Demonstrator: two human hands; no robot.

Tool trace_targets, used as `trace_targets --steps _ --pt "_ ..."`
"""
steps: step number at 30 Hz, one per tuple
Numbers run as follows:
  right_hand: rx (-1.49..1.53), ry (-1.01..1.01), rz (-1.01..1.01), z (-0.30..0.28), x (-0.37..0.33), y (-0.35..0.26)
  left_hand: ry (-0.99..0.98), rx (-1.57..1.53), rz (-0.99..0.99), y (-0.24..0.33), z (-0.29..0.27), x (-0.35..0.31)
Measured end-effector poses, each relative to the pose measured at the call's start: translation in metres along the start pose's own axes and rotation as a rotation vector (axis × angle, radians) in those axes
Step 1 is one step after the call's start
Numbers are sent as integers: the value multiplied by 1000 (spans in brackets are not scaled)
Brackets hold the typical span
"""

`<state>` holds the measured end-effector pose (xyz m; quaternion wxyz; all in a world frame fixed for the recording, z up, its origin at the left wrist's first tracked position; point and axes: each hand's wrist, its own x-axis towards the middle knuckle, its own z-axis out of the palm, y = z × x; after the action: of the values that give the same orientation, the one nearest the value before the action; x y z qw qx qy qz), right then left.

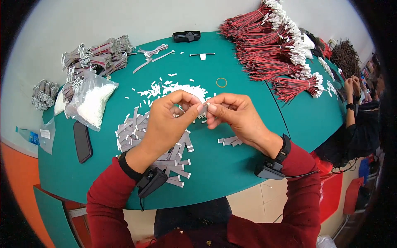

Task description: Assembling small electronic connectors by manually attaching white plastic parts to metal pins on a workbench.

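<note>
My left hand [170,118] and my right hand [237,113] meet over the middle of the table, each closed in a pinch, thumb against forefinger. Between the touching fingertips shows a small white connector [207,104], gripped by my right hand; what my left fingertips hold is mostly hidden. Behind the hands spreads a heap of loose white connectors [186,88]. A pile of short grey ribbon cables [134,126] with white ends lies under and beside my left forearm. A few more grey ribbon cables [229,141] rest beside my right wrist.
Bundled red-and-black wires [269,53] fill the back right of the green table [215,165]. At the left are grey cable bundles [99,53], a bag of white pieces [95,101] and a phone [82,141]. A rubber band [221,82] lies behind. Another person's hands [351,87] work far right.
</note>
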<state>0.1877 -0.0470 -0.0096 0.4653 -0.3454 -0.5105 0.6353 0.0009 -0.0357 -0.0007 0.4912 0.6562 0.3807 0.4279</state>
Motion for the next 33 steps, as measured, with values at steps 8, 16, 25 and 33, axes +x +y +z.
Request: trace_targets --steps 8,16,25,33 --pt "0 -6 50 1 -1 -3 35 251 195 -2 -1 1" --pt "60 -17 107 -1 2 3 44 183 176 -2 0 0" --pt "69 -57 109 0 2 6 81 155 186 -6 3 -1" --pt "48 -32 116 3 2 6 141 187 232 -9 4 0"
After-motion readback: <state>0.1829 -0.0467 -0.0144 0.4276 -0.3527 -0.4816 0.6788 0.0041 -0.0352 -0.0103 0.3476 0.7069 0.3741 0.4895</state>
